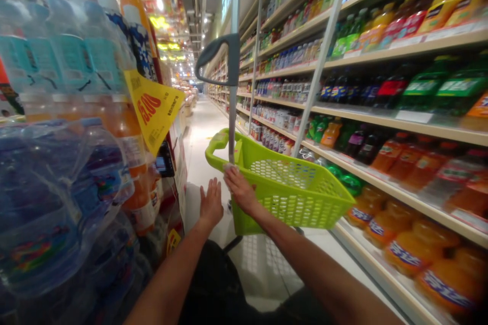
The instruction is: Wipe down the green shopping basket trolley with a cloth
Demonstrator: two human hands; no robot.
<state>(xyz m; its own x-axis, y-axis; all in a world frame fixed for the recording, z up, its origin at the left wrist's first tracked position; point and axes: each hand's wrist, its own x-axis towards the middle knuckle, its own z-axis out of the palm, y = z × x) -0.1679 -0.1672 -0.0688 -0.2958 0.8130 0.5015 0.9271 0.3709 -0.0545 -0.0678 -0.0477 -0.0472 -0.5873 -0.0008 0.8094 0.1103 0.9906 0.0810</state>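
Note:
A lime-green shopping basket (305, 203) with a grey pull handle (234, 61) on a tall metal pole stands in front of me, tilted to the right in view. My right hand (241, 188) reaches to the basket's rim at the foot of the pole, its fingers stretched out and seeming to touch there. A small whitish patch shows at those fingertips; I cannot make out what it is. Just left of the basket, my left hand (211, 204) is raised with fingers extended, holding nothing. The inside of the basket is partly visible through its slotted walls.
Shelves (381, 111) of soda bottles line the right side, with large orange soda bottles (407, 254) lowest. Close on the left stand shrink-wrapped water bottles (41, 203) and a yellow price sign (152, 106). A pale aisle floor (204, 127) runs ahead.

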